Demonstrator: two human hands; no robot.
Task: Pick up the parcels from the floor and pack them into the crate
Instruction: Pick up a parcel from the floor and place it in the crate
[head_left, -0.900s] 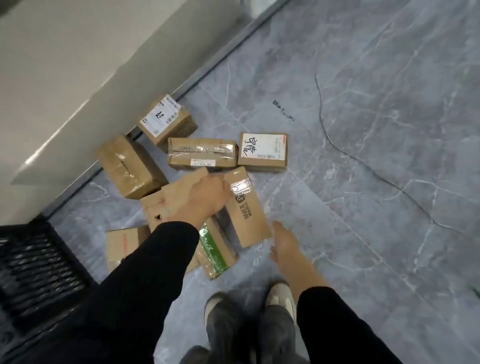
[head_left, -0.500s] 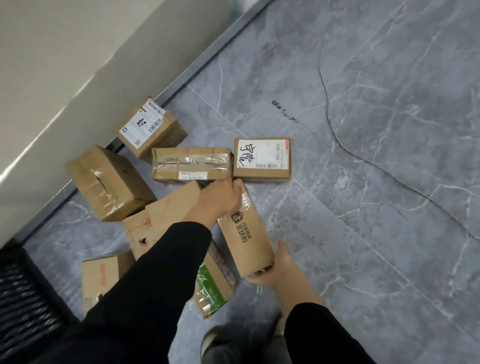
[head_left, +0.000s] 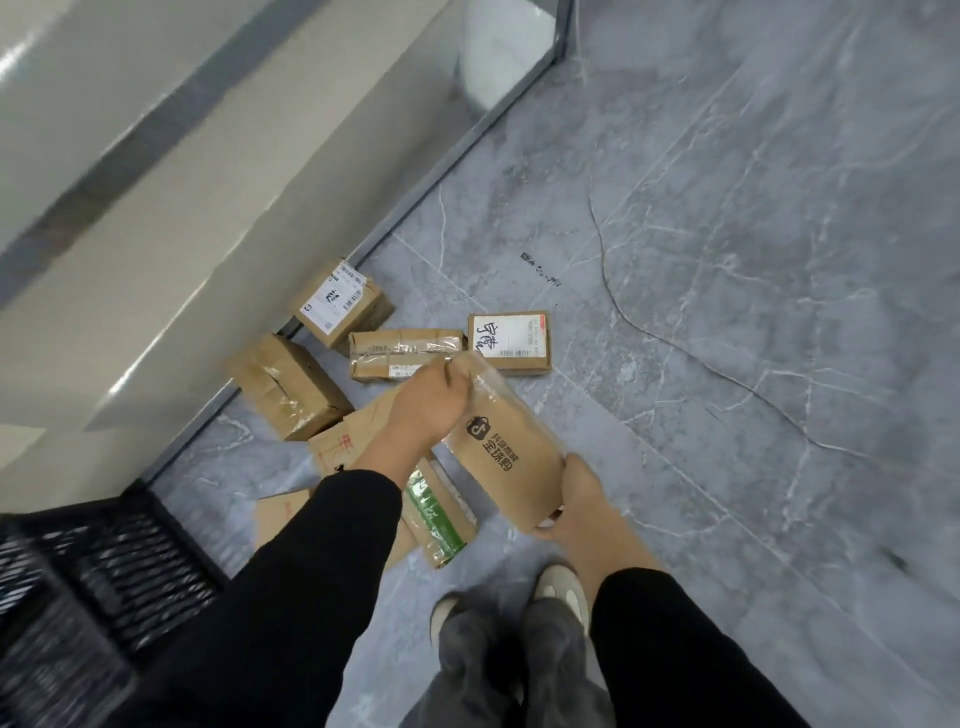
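You held one parcel (head_left: 501, 457) between both hands, left hand (head_left: 428, 405) gripping its far end, right hand (head_left: 582, 499) its near end. Seven parcels lay on the floor (head_left: 727, 364); the crate (head_left: 104, 561) waited near left.

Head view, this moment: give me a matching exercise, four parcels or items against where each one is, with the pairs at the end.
Things:
1. logo parcel
2. green-striped parcel
3. handwritten-label parcel
4. black crate

Places:
A. lower left edge of the view, by the wall
B. on the floor, farthest right of the pile
C. held in the grip of the left hand and right hand
D. on the floor beside the left sleeve

Pairs: 1-C, 2-D, 3-B, 4-A
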